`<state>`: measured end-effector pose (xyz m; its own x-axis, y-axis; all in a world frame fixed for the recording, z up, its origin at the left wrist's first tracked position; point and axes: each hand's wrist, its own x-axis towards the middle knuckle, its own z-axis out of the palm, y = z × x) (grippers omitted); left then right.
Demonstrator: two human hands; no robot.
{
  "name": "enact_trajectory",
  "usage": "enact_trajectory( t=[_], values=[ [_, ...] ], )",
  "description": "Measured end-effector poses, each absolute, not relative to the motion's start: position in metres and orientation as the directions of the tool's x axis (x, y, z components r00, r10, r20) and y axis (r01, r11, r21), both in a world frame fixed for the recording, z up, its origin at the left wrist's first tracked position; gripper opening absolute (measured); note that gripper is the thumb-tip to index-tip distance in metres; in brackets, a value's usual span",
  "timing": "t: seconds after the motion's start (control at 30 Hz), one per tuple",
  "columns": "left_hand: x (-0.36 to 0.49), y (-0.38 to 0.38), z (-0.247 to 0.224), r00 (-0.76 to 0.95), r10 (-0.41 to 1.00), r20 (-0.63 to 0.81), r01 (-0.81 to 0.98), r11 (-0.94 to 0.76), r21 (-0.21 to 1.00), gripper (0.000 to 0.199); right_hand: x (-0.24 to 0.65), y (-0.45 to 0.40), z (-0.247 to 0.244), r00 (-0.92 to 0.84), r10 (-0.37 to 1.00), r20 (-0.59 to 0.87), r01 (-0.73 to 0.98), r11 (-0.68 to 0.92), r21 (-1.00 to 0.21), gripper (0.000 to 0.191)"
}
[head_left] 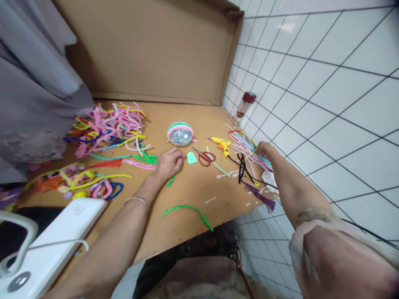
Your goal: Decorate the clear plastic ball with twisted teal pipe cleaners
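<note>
My left hand (170,163) rests on the table with its fingers curled in; what they hold, if anything, is hidden. A short green pipe cleaner (171,181) pokes out beneath it, and more green pipe cleaners (146,157) lie to its left. Just beyond is a clear dome (181,136) banded in pink and green, with small bluish bits inside. Right of the hand lie a mint-green piece (191,158) and red-handled scissors (206,158). My right hand (264,150) reaches into a bundle of pale pink pipe cleaners (245,146) by the wall; its fingertips are hidden.
A yellow glue gun (220,144), black strips (241,168) and a purple tassel (260,196) lie at right, near a red-lidded bottle (245,109). Pipe cleaners heap (109,126) at left, beyond a white device (67,241). Cardboard (152,50) stands behind.
</note>
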<state>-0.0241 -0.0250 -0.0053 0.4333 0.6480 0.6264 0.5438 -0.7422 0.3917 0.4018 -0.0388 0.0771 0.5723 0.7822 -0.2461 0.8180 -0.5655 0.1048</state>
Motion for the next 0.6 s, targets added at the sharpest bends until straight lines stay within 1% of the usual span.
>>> enact_trajectory(
  t=[0.07, 0.1, 0.2, 0.27, 0.33, 0.43, 0.47, 0.53, 0.6],
  values=[
    [-0.024, -0.025, -0.006, 0.432, 0.656, 0.619, 0.546, -0.737, 0.399, 0.024, 0.401, -0.040, 0.078, 0.590, 0.761, -0.271, 0.805, -0.579, 0.128, 0.026],
    [-0.023, -0.025, -0.006, 0.432, 0.658, 0.616, 0.547, -0.735, 0.401, 0.024, 0.401, -0.041, 0.080, 0.594, 0.762, -0.259, 0.803, -0.580, 0.137, 0.030],
    [-0.023, -0.025, -0.006, 0.429, 0.668, 0.607, 0.547, -0.728, 0.414, 0.025, 0.402, -0.043, 0.091, 0.608, 0.776, -0.168, 0.793, -0.587, 0.162, 0.042],
    [-0.023, -0.026, -0.005, 0.426, 0.678, 0.600, 0.548, -0.720, 0.425, 0.024, 0.402, -0.044, 0.102, 0.620, 0.779, -0.098, 0.782, -0.601, 0.167, 0.044],
    [-0.023, -0.026, -0.004, 0.420, 0.689, 0.592, 0.551, -0.711, 0.436, 0.024, 0.402, -0.045, 0.113, 0.639, 0.769, -0.010, 0.762, -0.631, 0.143, 0.042],
    [-0.023, -0.027, -0.004, 0.410, 0.703, 0.582, 0.559, -0.697, 0.448, 0.024, 0.402, -0.047, 0.126, 0.668, 0.732, 0.135, 0.731, -0.679, 0.070, 0.040],
    [-0.023, -0.027, -0.004, 0.405, 0.707, 0.580, 0.562, -0.693, 0.452, 0.025, 0.402, -0.048, 0.129, 0.671, 0.724, 0.162, 0.728, -0.684, 0.046, 0.040],
    [-0.024, -0.027, -0.004, 0.399, 0.712, 0.577, 0.563, -0.688, 0.458, 0.025, 0.401, -0.050, 0.133, 0.666, 0.729, 0.157, 0.738, -0.675, 0.006, 0.037],
    [-0.024, -0.027, -0.004, 0.396, 0.713, 0.579, 0.559, -0.688, 0.464, 0.025, 0.400, -0.052, 0.135, 0.640, 0.763, 0.092, 0.767, -0.641, -0.020, 0.029]
  ],
)
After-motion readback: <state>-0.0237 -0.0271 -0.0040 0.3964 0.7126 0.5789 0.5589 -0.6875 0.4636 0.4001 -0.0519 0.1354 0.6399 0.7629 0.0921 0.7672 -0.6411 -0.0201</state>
